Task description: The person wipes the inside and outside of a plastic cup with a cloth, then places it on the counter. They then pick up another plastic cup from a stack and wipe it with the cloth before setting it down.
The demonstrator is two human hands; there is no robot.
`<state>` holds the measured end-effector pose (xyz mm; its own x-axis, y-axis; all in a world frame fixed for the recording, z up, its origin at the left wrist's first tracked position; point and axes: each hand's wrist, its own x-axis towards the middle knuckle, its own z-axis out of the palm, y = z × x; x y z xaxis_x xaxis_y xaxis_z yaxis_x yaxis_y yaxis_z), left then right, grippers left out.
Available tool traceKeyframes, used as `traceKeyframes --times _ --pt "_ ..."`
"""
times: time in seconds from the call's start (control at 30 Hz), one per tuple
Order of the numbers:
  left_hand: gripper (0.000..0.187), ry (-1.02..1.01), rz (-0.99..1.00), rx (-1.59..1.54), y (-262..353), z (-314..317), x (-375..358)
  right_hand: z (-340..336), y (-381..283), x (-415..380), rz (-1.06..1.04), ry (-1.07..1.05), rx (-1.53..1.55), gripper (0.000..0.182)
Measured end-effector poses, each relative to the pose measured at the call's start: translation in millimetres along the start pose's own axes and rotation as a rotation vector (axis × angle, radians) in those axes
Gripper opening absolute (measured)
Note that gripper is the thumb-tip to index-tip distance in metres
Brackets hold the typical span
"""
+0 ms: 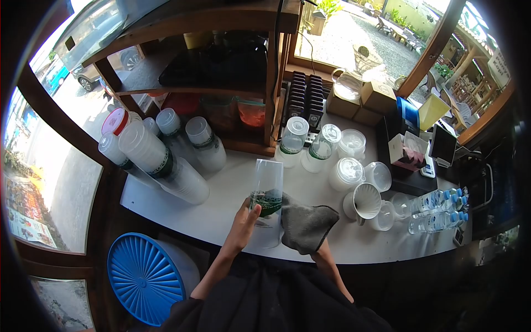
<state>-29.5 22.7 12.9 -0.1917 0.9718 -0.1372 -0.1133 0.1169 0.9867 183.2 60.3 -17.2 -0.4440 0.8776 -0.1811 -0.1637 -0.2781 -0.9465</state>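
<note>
While the left hand (243,221) grips 1 tall clear plastic cup (266,193) at frame centre, the right hand (321,252), mostly hidden, apparently clutches a grey cloth (307,224) against it, so wiping looks unfinished.

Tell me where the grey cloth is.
In the head view, the grey cloth is low centre, in the right hand, against the clear cup that the left hand holds.

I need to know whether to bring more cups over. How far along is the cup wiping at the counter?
In hand: the left hand holds a clear plastic cup upright while the right hand presses a grey cloth against its side. Possibly done: lidded cups stand in a group behind it. Possibly left: stacks of cups lie on their sides to the left. Whether either lot has been wiped cannot be told.
</note>
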Motion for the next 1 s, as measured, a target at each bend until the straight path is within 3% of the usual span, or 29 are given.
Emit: traceKeyframes --times 0.03,0.1,0.13,0.27,0.37,0.4,0.5,0.53,0.6,0.77,0.9,1.0 --pt "0.060 0.005 0.021 0.067 0.1 3.8 0.2 10.3 -2.9 -1.9 -0.109 -0.037 -0.135 0.051" --pt "0.060 -0.053 -0.013 0.202 15.3 12.5 -6.8 24.2 -7.7 -6.1 0.052 -0.112 -0.096 0.052" --pt "0.060 -0.063 -0.015 0.255 25.3 17.1 -10.1 28.7 5.0 1.1 -0.027 -0.122 -0.191 0.051" --pt "0.063 -0.090 0.073 0.417 41.3 16.2 -9.8 38.2 -24.7 11.8 0.059 -0.138 -0.134 0.045" --pt "0.066 -0.125 0.106 0.503 56.4 17.3 -15.4 27.4 -3.5 35.3 -0.032 -0.067 0.313 0.039" --pt "0.067 -0.138 0.114 0.523 60.0 17.3 -17.6 27.3 -16.7 41.1 0.001 -0.005 0.313 0.038" --pt "0.071 -0.194 0.045 0.594 67.4 15.0 -21.2 30.3 -45.5 52.4 -0.179 0.023 0.430 0.037" --pt "0.074 -0.198 0.013 0.592 59.2 11.1 -20.6 33.2 -52.6 57.2 -0.223 0.058 0.428 0.039" --pt "0.074 -0.247 0.019 0.610 63.7 1.8 -21.2 10.1 -52.5 58.1 -0.113 -0.103 0.365 0.044" --pt "0.072 -0.296 0.020 0.619 77.0 -23.0 -21.8 5.7 -71.6 54.3 -0.198 -0.372 -0.010 0.073" --pt "0.071 -0.354 0.050 0.670 72.4 -38.8 -19.6 8.8 -71.2 53.4 -0.261 -0.484 0.007 0.083" --pt "0.066 -0.261 0.073 0.550 70.0 -40.8 -19.8 6.9 -66.7 52.4 -0.198 -0.325 0.061 0.086"
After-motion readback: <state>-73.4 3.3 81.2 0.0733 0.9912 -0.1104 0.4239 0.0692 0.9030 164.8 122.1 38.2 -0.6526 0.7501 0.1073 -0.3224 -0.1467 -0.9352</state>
